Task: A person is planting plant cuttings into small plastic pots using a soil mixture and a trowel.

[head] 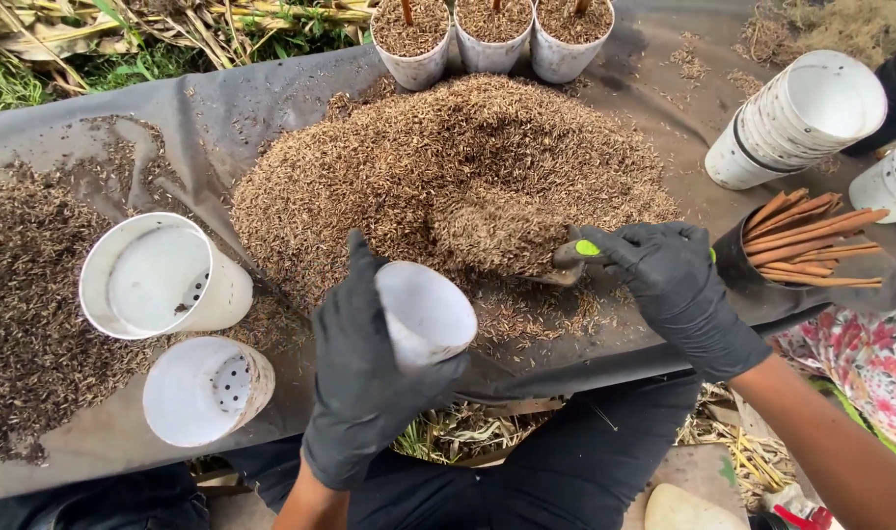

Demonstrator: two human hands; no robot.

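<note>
- The left hand [364, 378], in a black glove, closes around a small white plastic pot [423, 314], held tilted with its open mouth turned toward the heap and the scoop, which looks like the angle for taking a load without spilling
- The right hand [669, 280], also black-gloved, grips the handle of a small scoop [526, 245] with a green mark at the neck; the scoop is heaped with brown husk and sits at the near edge of the heap, just beside the pot's mouth
- The held pot is clean and white inside, empty as far as can be seen, with a smooth round rim; it hangs above the near edge of the dark sheet [212, 108], in front of the person's lap
- The husk heap [448, 167] lies in the middle of the sheet, within easy reach of both hands
- Two more empty white pots [163, 275] lie on their sides to the left, drain holes showing in their bases
- Three filled pots [487, 39] stand in a row at the far edge, each with a stick planted in it
- A stack of nested white pots [801, 118] lies to the right, and a bundle of brown cuttings [811, 245] sits in a dark bag just beyond the right hand
</note>
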